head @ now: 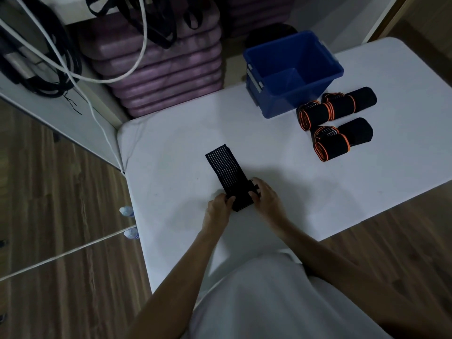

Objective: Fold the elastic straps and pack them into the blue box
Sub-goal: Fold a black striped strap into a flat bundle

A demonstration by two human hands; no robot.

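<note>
The table (318, 196) has a smooth, matt white top. The flat strap (226, 172) is black woven elastic cloth with fine pale ribbing along its length. The 2 rolled straps (335, 108) (342, 140) are matt black cloth with orange edge binding. The blue box (293, 72) is smooth moulded plastic with a slight sheen. The floor (61, 192) is wood-grain plank — low gloss. The stacked purple blocks (168, 77) look like matt foam — exact material cannot be told.

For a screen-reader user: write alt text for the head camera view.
Both hands, left hand and right hand, grip the near end of a black ribbed elastic strap lying flat on a white table. Further right, rolled black-and-orange straps lie beside an empty blue box.
</note>
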